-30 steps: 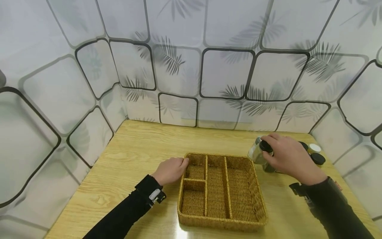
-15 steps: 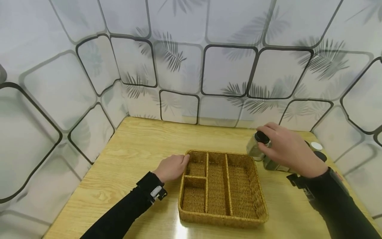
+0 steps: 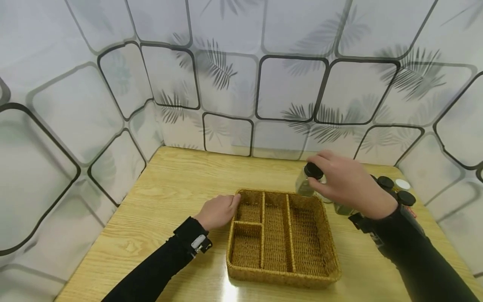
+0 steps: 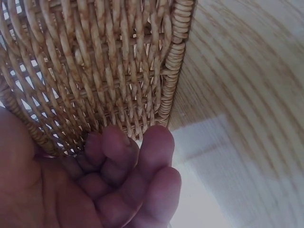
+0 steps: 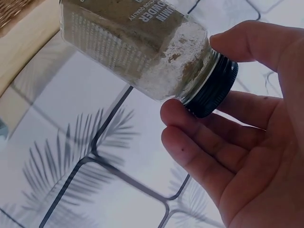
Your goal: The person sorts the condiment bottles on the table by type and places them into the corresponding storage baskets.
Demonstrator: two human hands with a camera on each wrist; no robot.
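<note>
A spice jar (image 3: 303,186) of brownish powder is in my right hand (image 3: 349,182), its black lid (image 5: 213,88) pinched between thumb and fingers. The part-hidden label on the jar (image 5: 128,45) reads "...UMIN POWDER". In the head view it is tilted behind the far rim of a woven basket (image 3: 283,275), toward the basket's right side. My left hand (image 3: 216,212) grips the basket's left rim near the far corner, thumb over the edge. Seen from the left wrist, the curled fingers (image 4: 159,152) lie against the outside of the basket wall (image 4: 99,57).
Dividers split the basket into two small left compartments (image 3: 246,251) and two long ones (image 3: 307,239), all bare. Right of it stand several more jars with black lids (image 3: 406,198) and one white lid (image 3: 402,184). A patterned curtain (image 3: 279,96) borders the wooden table (image 3: 181,176).
My right hand has lifted the jar from beside the other jars and moved it left, behind the basket's far rim. The left hand stays on the basket.
</note>
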